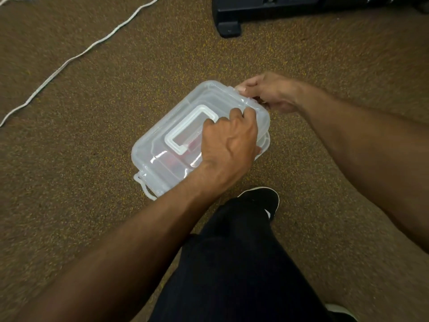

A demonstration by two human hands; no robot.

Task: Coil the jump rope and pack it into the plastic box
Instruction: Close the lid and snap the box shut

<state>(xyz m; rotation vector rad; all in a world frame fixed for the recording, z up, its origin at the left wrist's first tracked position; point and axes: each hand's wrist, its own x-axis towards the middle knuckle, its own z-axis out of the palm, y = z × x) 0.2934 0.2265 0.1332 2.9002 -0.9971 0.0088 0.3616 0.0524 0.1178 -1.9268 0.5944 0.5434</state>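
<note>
Box (162, 145) contents blurred, left hand (228, 145) covering lid

Left hand (228, 140) pressed palm-down with fingers curled, right hand (270, 92) pinching in a closed grip, forearms extended

A clear plastic box (176, 140) with its lid on sits on speckled brown carpet (92, 108), seen from above. The left hand (228, 145) presses down on the lid beside its white folding handle (185, 129), while the right hand (269, 91) grips the latch at the box's far right end. A white rope (76, 57) trails across the carpet at upper left, well apart from the box, and a leg in dark trousers (236, 263) with a black shoe (262, 198) fills the lower middle.
</note>
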